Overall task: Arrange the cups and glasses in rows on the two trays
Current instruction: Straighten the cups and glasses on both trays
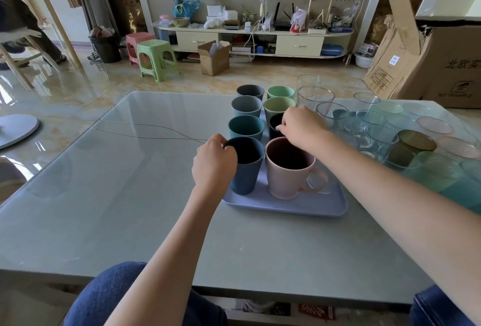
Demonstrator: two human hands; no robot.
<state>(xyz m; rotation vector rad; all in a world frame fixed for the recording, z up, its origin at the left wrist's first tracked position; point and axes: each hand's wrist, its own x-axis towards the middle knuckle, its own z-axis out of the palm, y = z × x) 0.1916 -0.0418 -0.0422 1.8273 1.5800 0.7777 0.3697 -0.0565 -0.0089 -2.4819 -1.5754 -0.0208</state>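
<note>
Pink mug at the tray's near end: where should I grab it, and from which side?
Take the pink mug by its handle, coming from the right: the handle juts that way, unobstructed, while the blue cup crowds its left side.

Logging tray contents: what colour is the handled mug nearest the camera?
Pale pink mug, dark inside; head view shows it clearly.

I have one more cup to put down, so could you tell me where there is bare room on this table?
The table is bare left of the lavender tray and along its near edge. The tray's front strip, before the pink mug, is free. Right of the tray, glasses crowd the surface.
</note>
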